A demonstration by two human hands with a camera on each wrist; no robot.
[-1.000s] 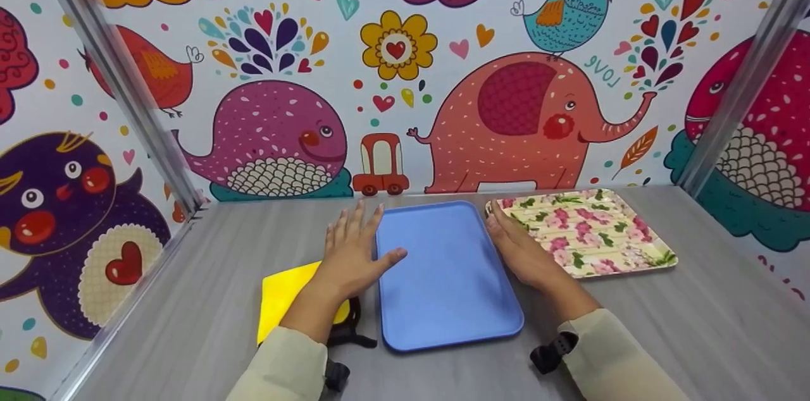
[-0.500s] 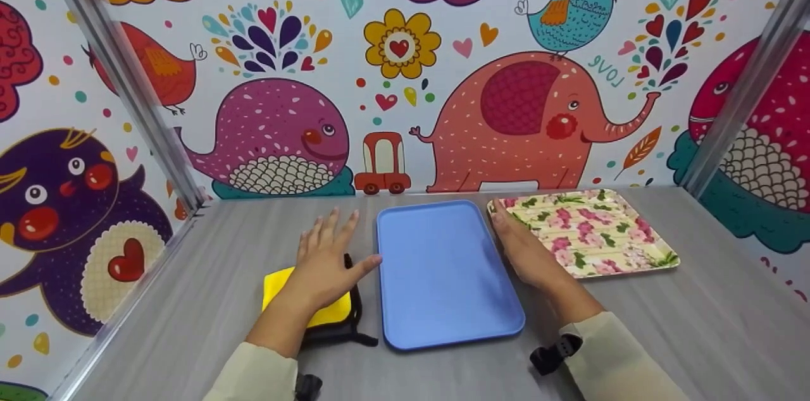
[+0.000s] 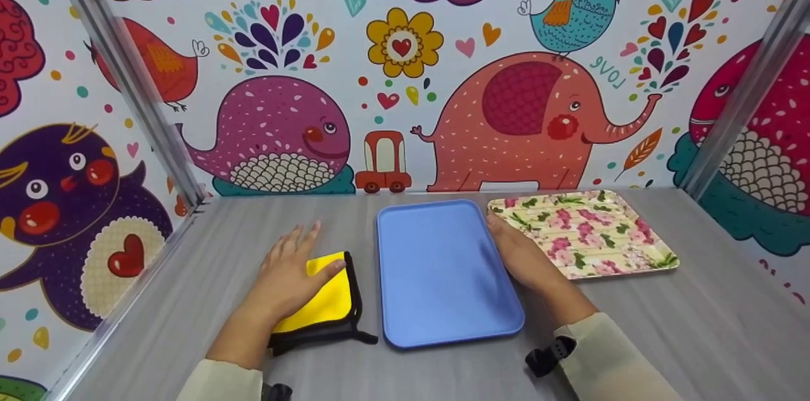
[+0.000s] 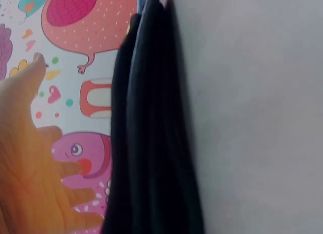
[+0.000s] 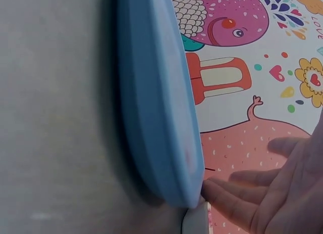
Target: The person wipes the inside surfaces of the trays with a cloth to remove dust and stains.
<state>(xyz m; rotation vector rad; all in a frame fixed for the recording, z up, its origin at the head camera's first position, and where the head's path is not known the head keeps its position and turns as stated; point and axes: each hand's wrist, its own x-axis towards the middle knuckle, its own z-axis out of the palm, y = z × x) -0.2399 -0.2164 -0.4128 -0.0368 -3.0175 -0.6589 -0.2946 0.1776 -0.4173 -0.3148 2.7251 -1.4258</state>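
Note:
My left hand (image 3: 288, 281) is spread over the left part of a folded yellow cloth (image 3: 332, 300) with black edging and a dark underside. In the left wrist view the fingers are straight and apart, above the cloth's dark folded layers (image 4: 151, 118); nothing is held. A blue rectangular tray (image 3: 446, 281) lies flat to the right of the cloth. At its right edge is my right hand (image 3: 522, 255), fingers extended. The right wrist view has its fingertips close to the tray's rim (image 5: 171, 107); whether they touch I cannot tell.
A cream tray with pink flowers (image 3: 595, 230) lies right of the blue tray, partly behind my right hand. The grey tabletop (image 3: 417, 376) ends at a printed cartoon wall (image 3: 392, 104), with metal posts (image 3: 126, 85) at the corners.
My left hand has moved left and nearer to me, from the blue tray's left edge to over the yellow cloth, uncovering more of the cloth. My right hand has hardly moved.

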